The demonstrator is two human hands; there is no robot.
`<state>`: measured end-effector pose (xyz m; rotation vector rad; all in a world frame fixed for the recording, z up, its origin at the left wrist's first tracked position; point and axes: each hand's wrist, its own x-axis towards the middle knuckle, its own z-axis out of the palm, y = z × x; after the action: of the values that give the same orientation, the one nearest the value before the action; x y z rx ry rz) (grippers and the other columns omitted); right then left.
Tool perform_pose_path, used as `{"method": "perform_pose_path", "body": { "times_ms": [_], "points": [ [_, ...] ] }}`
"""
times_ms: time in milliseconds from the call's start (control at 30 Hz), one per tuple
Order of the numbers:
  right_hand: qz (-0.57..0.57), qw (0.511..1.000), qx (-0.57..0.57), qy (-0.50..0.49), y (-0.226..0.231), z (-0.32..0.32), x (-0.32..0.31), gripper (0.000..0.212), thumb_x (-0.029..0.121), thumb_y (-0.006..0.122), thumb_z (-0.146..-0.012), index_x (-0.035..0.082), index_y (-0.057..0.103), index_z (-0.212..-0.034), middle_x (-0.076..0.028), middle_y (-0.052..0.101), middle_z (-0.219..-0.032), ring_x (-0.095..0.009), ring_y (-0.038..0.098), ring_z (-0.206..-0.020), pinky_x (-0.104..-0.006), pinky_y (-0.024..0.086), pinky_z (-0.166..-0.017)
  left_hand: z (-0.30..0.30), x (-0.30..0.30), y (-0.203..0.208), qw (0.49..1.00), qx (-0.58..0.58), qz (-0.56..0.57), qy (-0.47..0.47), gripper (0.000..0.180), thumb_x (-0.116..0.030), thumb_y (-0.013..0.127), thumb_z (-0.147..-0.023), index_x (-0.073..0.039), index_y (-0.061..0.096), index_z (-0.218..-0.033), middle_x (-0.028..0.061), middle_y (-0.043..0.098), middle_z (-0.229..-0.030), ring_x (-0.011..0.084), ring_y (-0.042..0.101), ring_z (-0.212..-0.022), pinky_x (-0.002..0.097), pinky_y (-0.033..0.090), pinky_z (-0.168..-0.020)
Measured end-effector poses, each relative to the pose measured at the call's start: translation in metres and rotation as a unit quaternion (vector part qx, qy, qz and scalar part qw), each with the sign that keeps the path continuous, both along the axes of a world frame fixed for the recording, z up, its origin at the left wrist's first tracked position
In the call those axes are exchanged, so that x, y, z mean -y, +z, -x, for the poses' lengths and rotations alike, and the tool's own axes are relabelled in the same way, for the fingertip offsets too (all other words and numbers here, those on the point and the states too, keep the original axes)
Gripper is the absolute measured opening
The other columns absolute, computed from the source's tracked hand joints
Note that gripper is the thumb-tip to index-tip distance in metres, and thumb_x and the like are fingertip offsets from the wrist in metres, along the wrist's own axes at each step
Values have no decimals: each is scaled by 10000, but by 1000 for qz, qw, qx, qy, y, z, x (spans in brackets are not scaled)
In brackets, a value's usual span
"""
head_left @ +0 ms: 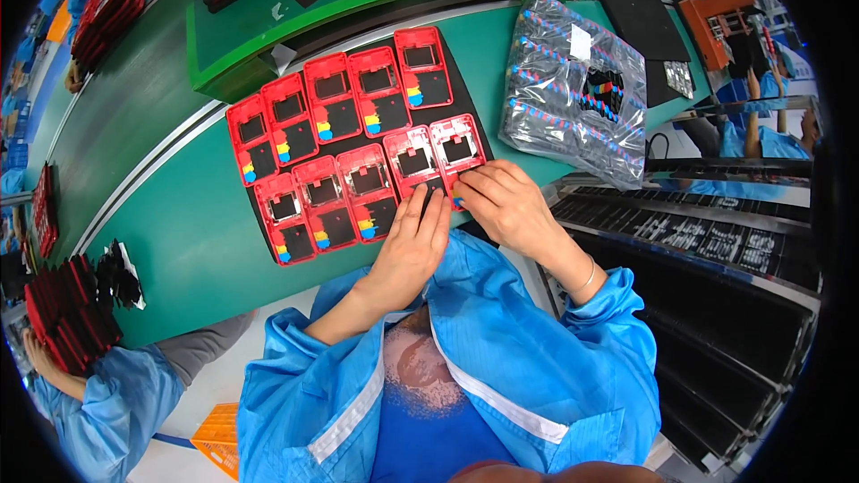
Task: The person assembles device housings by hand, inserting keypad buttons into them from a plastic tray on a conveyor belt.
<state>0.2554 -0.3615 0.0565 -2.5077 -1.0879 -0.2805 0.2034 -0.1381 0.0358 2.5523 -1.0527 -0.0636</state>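
Red plastic casings (365, 181) lie in two rows on a black mat (467, 89), each with a window in its upper half. Small red, yellow and blue pieces (323, 130) sit in the lower left of most of them. My left hand (414, 237) lies over the lower part of a near-row casing (413, 159), fingers stretched out. At the row's right end, my right hand (506, 206) bends over the last casing (458, 145), fingertips drawn together. A blue bit (458, 203) shows beside these fingertips; whatever they pinch is hidden.
A clear plastic bag (575, 80) with rows of red and blue pieces lies right of the mat. Behind stands a green raised shelf (385, 0). Black racks (680, 304) stand to the right. At left, a co-worker's hand (49, 365) touches stacked red casings (72, 313).
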Motion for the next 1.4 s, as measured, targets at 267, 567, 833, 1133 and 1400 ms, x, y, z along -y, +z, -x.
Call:
{"method": "perform_pose_path", "body": {
  "times_ms": [267,567,833,1133,1400],
  "points": [
    [-68,996,-46,-20,6,-17,-1,330,54,750,-794,-2,699,-1115,-133,673,-1179,-327,642,-1094,-442,519,-981,0,3,-6,998,-20,55,38,598,-33,544,-894,169,402,-1438,352,396,-1455,504,339,-1448,562,318,-1199],
    [-17,998,58,-30,-8,-112,-33,269,46,692,-853,-17,701,-1115,-143,687,-1135,-334,658,-1065,-431,519,-970,-3,9,-1,998,-4,11,55,606,-95,539,-903,178,421,-1431,333,449,-1455,464,376,-1429,516,313,-1200],
    [31,995,91,-27,3,-124,-41,227,53,663,-815,37,713,-1035,-100,702,-1040,-283,674,-947,-394,510,-939,-2,15,-3,996,-8,33,86,595,-68,559,-877,189,448,-1402,346,438,-1456,476,373,-1412,542,297,-1205],
    [22,997,55,40,17,-125,-45,227,97,686,-844,37,725,-1060,-85,696,-1140,-293,650,-1088,-436,485,-1009,-3,3,-1,995,-20,71,70,596,-25,639,-829,160,485,-1375,369,398,-1507,511,329,-1470,555,281,-1225],
    [24,991,34,126,7,-119,-63,194,155,738,-822,29,727,-970,-74,704,-999,-249,669,-1032,-435,470,-1050,-80,-84,40,976,-30,160,144,506,54,731,-730,12,642,-1226,239,590,-1417,416,553,-1337,477,465,-1132]
  ]
}}
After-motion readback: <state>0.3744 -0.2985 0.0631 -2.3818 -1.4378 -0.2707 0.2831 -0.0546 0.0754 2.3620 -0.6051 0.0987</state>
